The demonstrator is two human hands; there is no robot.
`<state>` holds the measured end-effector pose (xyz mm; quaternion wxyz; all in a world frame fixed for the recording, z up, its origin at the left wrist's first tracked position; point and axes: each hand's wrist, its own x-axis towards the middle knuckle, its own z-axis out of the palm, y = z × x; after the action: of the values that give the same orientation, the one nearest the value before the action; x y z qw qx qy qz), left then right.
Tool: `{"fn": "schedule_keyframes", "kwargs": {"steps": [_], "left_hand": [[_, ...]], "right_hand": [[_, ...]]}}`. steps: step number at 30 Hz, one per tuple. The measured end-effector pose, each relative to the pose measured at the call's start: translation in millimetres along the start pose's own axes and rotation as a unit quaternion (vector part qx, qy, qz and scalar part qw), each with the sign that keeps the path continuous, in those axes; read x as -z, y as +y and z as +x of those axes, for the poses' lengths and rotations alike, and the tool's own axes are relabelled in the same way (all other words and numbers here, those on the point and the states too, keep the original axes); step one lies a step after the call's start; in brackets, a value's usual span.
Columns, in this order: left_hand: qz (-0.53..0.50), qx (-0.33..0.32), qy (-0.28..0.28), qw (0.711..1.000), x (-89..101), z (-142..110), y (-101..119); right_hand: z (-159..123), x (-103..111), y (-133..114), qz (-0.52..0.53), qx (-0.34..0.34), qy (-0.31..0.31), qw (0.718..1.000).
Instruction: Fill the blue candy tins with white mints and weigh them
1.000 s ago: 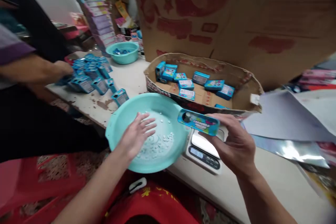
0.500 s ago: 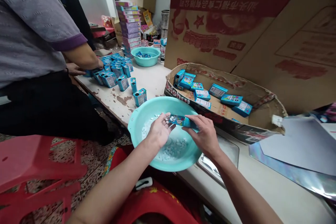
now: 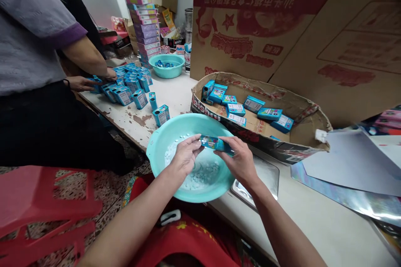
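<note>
A small blue candy box (image 3: 212, 143) lies sideways in my hands above a turquoise basin (image 3: 156, 133). My right hand (image 3: 238, 156) grips its right part, thumb below and fingers over the top. At the box's left end, my left hand (image 3: 185, 155) has its fingers closed against the edge; any candies inside those fingers are hidden. White bits show on the box near the left fingertips. Below, small white candies (image 3: 200, 173) lie scattered over the basin's bottom.
A torn carton tray (image 3: 300, 146) holds several blue boxes (image 3: 270, 114). More boxes (image 3: 125, 96) stand at left near a co-worker's hands (image 3: 82, 83). Behind them is a second basin (image 3: 180, 69). A silvery tray (image 3: 266, 175) lies right of my basin; a red stool (image 3: 40, 196) stands left.
My left fingers have closed from a cupped palm with candies onto the end of the box. The box stays over the basin. The view has shifted slightly, and the co-worker's hands have moved.
</note>
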<state>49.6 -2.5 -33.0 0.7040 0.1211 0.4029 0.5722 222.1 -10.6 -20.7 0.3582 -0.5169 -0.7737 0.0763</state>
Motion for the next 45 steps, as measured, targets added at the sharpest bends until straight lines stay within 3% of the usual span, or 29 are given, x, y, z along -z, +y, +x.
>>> {"fn": "schedule_keyframes", "kwargs": {"steps": [3,5,6,8,10,13,17,21,25,30,33,38,45], "left_hand": [[0.072,-0.045,-0.022,0.996,2.0,-2.8,8.1],[0.205,-0.080,-0.077,0.972,7.4,-3.9,15.9],[0.298,-0.107,-0.105,0.943,11.5,-4.5,20.3],[0.478,-0.176,-0.138,0.849,21.5,-6.7,29.2],[0.585,-0.225,-0.126,0.769,32.5,-10.7,36.5],[0.649,-0.251,-0.079,0.713,48.0,-18.4,41.4],[0.717,-0.298,-0.044,0.629,65.9,-24.6,35.7],[0.742,-0.345,-0.042,0.574,77.7,-25.8,26.7],[0.748,-0.366,-0.022,0.553,79.2,-28.1,24.3],[0.760,-0.335,-0.029,0.556,76.5,-28.8,23.8],[0.762,-0.329,-0.040,0.557,77.2,-27.3,22.5],[0.767,-0.336,-0.056,0.544,79.0,-26.1,21.0],[0.759,-0.344,-0.066,0.549,77.3,-27.6,20.5]], "right_hand": [[-12.4,12.6,-0.7,0.105,-0.083,0.041,0.990],[-26.1,24.3,2.4,0.156,-0.141,0.069,0.975],[-34.5,30.9,5.8,0.178,-0.168,0.090,0.966],[-53.0,44.5,17.3,0.216,-0.211,0.150,0.942],[-71.9,55.9,34.2,0.234,-0.238,0.218,0.917],[-95.5,63.6,64.1,0.207,-0.280,0.264,0.900],[-114.9,59.9,96.3,0.169,-0.322,0.242,0.900],[-128.3,64.4,105.8,0.184,-0.325,0.227,0.900],[-144.0,79.9,102.6,0.178,-0.309,0.274,0.893],[-164.3,87.0,101.8,0.161,-0.379,0.393,0.822],[-171.6,86.6,101.9,0.151,-0.396,0.424,0.801],[-173.0,87.0,103.1,0.158,-0.406,0.402,0.805],[-168.0,84.0,104.7,0.165,-0.399,0.379,0.818]]}}
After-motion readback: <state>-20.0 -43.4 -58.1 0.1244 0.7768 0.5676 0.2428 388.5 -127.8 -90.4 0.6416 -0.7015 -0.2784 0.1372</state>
